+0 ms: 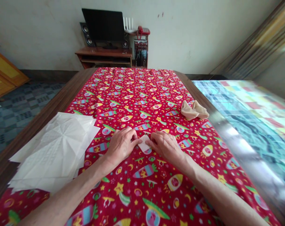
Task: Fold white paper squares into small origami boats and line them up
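White paper piece point(144, 144), small, roughly diamond-shaped, flat-looking, plain, between both hands over the red printed cloth point(154, 194) on the surface point(70, 86); can't tell if it touches the cloth. Left hand point(124, 141) pinches its left corner, thumb against curled fingers; right hand point(164, 144) pinches the right side likewise. Creased paper stack point(55, 150) at left, two beige folded pieces point(194, 110) far right, near the edge.

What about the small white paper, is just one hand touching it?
No, both the left hand and right hand touch the small white paper.
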A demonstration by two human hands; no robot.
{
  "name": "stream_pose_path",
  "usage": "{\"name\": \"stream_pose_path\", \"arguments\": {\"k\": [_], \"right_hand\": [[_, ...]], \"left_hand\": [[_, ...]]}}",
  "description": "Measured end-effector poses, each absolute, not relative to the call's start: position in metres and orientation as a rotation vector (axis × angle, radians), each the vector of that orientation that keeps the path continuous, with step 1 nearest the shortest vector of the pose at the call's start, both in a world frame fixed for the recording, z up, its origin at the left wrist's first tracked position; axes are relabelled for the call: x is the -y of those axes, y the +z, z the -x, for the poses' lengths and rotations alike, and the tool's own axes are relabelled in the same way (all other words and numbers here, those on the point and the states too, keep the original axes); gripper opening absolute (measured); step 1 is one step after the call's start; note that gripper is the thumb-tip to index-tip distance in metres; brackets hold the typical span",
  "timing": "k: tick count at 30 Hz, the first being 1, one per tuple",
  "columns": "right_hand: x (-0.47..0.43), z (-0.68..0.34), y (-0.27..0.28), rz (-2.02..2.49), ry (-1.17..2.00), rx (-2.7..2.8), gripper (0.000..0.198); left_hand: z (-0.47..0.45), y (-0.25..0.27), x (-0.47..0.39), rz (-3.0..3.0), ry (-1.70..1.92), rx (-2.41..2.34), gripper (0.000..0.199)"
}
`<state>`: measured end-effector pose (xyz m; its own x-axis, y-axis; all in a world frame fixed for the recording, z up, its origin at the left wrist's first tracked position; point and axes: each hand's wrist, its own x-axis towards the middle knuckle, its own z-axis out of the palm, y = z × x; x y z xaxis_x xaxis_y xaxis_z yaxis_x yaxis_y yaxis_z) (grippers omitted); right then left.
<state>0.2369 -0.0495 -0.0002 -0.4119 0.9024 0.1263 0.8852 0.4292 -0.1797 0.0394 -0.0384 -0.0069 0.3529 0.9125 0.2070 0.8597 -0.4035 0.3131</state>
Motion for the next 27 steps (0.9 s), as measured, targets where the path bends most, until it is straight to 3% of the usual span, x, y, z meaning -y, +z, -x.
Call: {"name": "stream_pose_path", "arguments": {"k": [11,19,27], "right_hand": [[0.052,-0.242,0.003,1.603,0.168,2.507,0.020],[0.057,-0.246,-0.006,1.497,0.128,2.424,0.023],[0.051,-0.252,-0.010,1.388,0.440,2.263,0.016]], "left_hand": [[-0.029,-0.007,0.034,-2.384,0.641,-1.448,0.011],[-0.044,-0.006,0.023,-2.375,0.618,-1.306,0.014],[-0.041,-0.008,0.016,-2.168,0.636,-1.120,0.018]]}}
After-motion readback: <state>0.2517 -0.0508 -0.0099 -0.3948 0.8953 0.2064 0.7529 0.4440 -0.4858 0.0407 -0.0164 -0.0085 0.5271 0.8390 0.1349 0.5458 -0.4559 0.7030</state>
